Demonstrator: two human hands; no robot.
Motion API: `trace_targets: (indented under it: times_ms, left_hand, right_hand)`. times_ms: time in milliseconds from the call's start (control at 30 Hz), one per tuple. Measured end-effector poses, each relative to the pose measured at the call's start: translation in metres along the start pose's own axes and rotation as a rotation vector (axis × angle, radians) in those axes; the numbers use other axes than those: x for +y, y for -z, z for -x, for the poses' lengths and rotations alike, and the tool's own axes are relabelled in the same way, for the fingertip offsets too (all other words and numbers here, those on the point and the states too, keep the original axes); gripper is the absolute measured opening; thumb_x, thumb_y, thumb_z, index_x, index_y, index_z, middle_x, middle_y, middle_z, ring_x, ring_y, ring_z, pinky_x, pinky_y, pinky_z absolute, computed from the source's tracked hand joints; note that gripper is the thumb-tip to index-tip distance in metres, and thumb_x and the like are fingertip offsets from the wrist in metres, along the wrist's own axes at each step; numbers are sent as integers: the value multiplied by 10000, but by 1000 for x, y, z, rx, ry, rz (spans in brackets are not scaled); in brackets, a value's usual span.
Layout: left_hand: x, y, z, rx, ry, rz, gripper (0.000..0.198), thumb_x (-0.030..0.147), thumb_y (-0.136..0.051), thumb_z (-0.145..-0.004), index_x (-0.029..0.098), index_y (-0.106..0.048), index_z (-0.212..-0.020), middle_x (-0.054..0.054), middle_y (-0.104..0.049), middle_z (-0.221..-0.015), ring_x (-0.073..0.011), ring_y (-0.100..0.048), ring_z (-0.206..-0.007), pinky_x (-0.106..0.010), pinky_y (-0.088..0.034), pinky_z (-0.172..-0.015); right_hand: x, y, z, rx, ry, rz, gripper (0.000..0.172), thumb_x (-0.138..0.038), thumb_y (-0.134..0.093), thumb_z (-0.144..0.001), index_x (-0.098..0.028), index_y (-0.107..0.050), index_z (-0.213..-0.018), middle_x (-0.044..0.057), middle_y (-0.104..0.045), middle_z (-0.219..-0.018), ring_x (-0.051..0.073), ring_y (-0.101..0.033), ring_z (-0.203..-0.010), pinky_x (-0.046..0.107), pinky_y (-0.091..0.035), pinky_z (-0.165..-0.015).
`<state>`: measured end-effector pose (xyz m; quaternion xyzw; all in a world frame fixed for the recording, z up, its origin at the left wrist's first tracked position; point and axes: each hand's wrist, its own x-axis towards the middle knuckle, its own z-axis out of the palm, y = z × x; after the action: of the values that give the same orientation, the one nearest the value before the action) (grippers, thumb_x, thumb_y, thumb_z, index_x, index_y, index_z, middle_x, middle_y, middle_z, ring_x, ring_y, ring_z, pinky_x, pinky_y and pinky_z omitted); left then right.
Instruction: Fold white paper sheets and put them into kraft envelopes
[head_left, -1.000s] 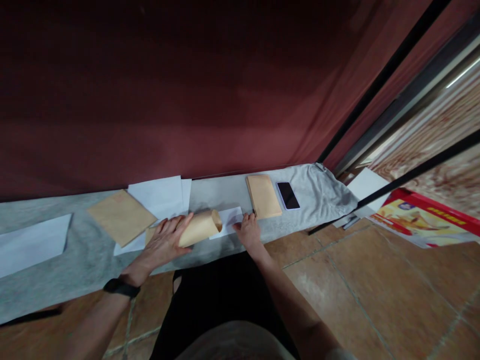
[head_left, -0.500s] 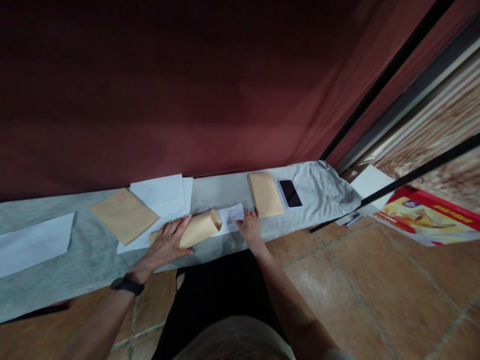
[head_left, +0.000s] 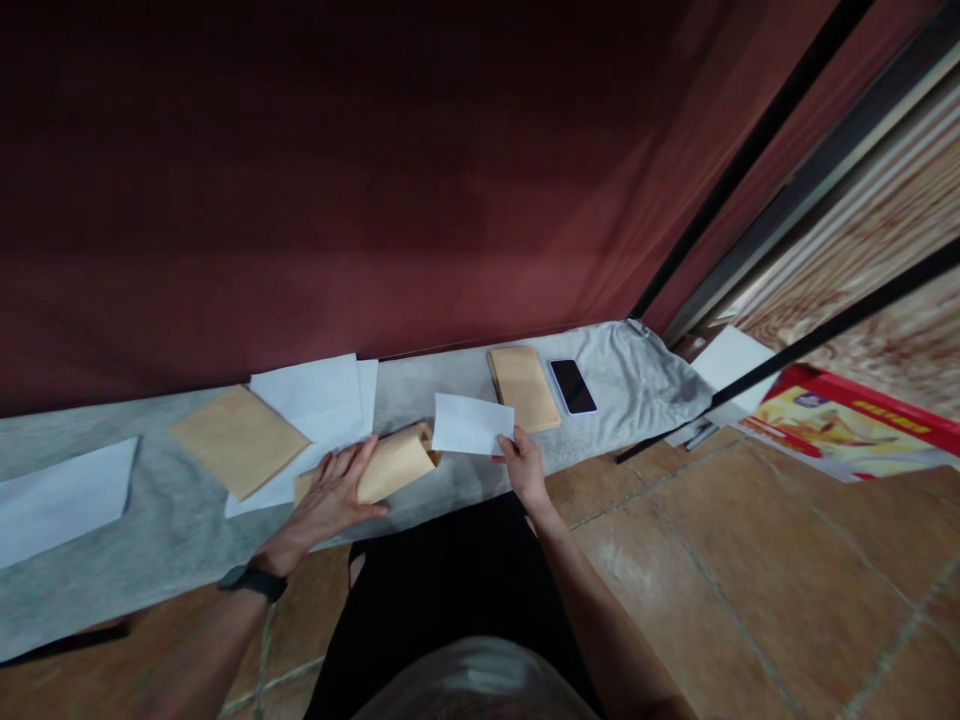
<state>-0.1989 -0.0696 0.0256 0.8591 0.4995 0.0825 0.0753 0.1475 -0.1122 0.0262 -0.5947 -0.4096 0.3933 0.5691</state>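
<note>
A brown paper envelope point(head_left: 397, 464) lies on the grey cloth, its mouth gaping toward the right. My left hand point(head_left: 335, 492) rests across its left part, fingers and thumb spread. Pinched at its lower right corner, a small white sheet point(head_left: 471, 424) is held up by my right hand point(head_left: 523, 463), just right of the envelope's mouth. The sheet's left edge is close to that mouth. Left of my left hand lies another brown envelope point(head_left: 238, 440), partly over white papers point(head_left: 311, 397).
A stack of brown envelopes point(head_left: 526, 388) and a phone point(head_left: 573, 387) lie on the grey cloth point(head_left: 637, 375) to the right. Another white sheet point(head_left: 67, 500) is at the far left. A red and yellow box point(head_left: 847, 425) and black bars stand at the right.
My right hand has lifted the white sheet off the cloth and shifted slightly right and toward me. The left hand stays on the envelope.
</note>
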Motion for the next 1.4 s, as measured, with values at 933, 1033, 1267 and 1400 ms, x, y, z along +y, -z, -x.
trace_targets:
  times_ms: [933, 1033, 1267, 1400]
  left_hand:
    - [66, 2, -28, 101, -135, 4, 1186, 560, -739, -702, 224, -52, -1608, -179, -440, -1482, -397, -424, -1387, -610, -190, -1198]
    - [75, 5, -34, 107, -164, 6, 1176, 558, -741, -710, 228, -58, -1608, -182, -437, -1480, -395, -417, -1392, -603, -196, -1200]
    - [77, 7, -37, 108, -191, 7, 1156, 565, -731, -735, 226, -57, -1611, -185, -433, -1485, -394, -393, -1408, -600, -181, -1204]
    - [78, 7, -38, 97, -214, 0, 1148, 555, -728, -745, 222, -48, -1607, -185, -426, -1489, -395, -392, -1408, -602, -175, -1202]
  right_hand:
    - [-16, -27, 0, -305, 23, 429, 286, -204, -578, -918, -225, -645, -641, 14, -648, -771, 166, -620, -848, 246, -477, -814]
    - [-15, -32, 1, -285, 16, 374, 271, -181, -555, -920, -229, -678, -683, 21, -665, -784, 173, -630, -865, 257, -492, -838]
    - [-11, -21, 1, -195, -2, 306, 140, -273, -599, -891, -209, -688, -803, 16, -673, -850, 150, -627, -802, 258, -506, -769]
    - [-3, -19, -1, -42, -52, 99, 174, -311, -651, -833, -206, -621, -968, -3, -675, -869, 137, -644, -750, 255, -520, -717]
